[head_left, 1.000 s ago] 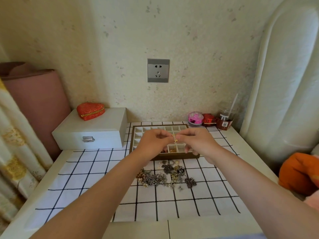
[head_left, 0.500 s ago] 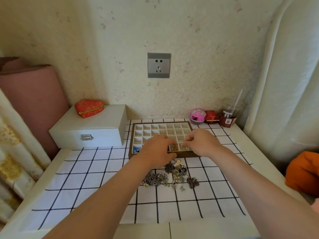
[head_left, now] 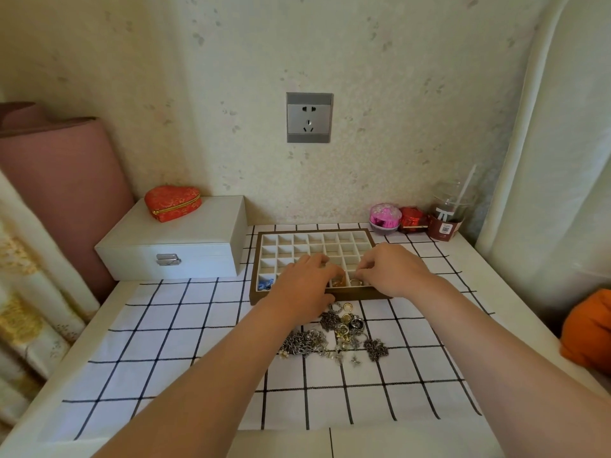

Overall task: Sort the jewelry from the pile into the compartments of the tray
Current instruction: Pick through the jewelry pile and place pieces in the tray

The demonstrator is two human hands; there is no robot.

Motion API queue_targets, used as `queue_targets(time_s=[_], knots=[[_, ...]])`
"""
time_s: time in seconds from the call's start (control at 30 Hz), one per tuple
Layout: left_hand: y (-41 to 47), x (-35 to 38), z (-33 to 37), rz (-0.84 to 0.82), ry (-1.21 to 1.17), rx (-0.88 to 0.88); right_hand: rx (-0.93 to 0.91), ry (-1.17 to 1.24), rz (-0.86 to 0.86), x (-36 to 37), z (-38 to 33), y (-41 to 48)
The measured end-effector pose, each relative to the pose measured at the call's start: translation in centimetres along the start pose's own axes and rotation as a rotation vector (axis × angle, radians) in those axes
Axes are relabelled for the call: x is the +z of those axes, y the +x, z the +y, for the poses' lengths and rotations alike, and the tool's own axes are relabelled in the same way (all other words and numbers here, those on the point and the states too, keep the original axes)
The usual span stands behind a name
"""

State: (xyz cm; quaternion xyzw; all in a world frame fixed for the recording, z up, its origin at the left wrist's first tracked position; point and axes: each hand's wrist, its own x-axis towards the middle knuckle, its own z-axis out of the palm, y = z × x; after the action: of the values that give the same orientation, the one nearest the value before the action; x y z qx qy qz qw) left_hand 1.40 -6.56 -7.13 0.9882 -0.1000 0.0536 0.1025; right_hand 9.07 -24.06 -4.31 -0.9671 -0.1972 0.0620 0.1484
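**Both hands lowered to the near row of the tray**

A second ago the two hands were raised above the tray, pinching a small gold piece between them. Now both have dropped to the tray's (head_left: pixel 256 259) near row. The left hand (head_left: pixel 304 285) lies over the middle of the near edge with its back to the camera. Its fingers curl down out of sight, so I cannot tell whether it holds anything. The right hand (head_left: pixel 393 271) sits just beside it, fingertips bunched and pointing down at a near-row compartment. Whether something is pinched there I cannot tell, and the gold piece no longer shows between the hands.

Gold pieces (head_left: pixel 338 281) lie in near-row compartments between the hands, and a blue piece (head_left: pixel 264 285) is in the near-left corner one. The jewelry pile (head_left: pixel 334 335), a tangle of chains and rings, rests as before on the checked cloth (head_left: pixel 165 342) just in front of the tray, partly under the left wrist.

The view has tilted down, so the wall socket (head_left: pixel 309 117) sits higher in the picture. On the table (head_left: pixel 496 269), a white box (head_left: pixel 172 249) stands left of the tray with a red heart pouch (head_left: pixel 172 203) on it. A pink container (head_left: pixel 384 217), a red box (head_left: pixel 413 219) and a cup with a straw (head_left: pixel 448 213) stand at the back right.
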Motion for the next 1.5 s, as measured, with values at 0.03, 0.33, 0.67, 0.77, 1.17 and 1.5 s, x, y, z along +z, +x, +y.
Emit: queue_targets(time_s=[0.03, 0.33, 0.67, 0.77, 1.17, 1.5], knots=[[0.1, 0.0, 0.0, 0.004, 0.003, -0.006, -0.006, 0.014, 0.006, -0.1, 0.2, -0.2], [0.2, 0.0, 0.0, 0.02, -0.002, -0.007, -0.123, -0.087, -0.068, 0.4, 0.2, -0.8], [-0.3, -1.0, -1.2, -0.001, -0.168, -0.045, -0.311, -0.002, 0.005, 0.3, -0.3, -1.9], [-0.7, -1.6, -1.4, 0.07, -0.145, -0.028, -0.397, -0.03, -0.005, 0.6, -1.2, -2.5], [-3.1, -1.6, -0.9, 0.024, -0.012, 0.111, -0.503, -0.385, -0.013, 1.8, -3.2, -3.6], [-2.3, -2.3, -0.3, 0.178, -0.392, -0.036, -0.298, 0.227, -0.047, 0.4, -2.6, -3.7]])
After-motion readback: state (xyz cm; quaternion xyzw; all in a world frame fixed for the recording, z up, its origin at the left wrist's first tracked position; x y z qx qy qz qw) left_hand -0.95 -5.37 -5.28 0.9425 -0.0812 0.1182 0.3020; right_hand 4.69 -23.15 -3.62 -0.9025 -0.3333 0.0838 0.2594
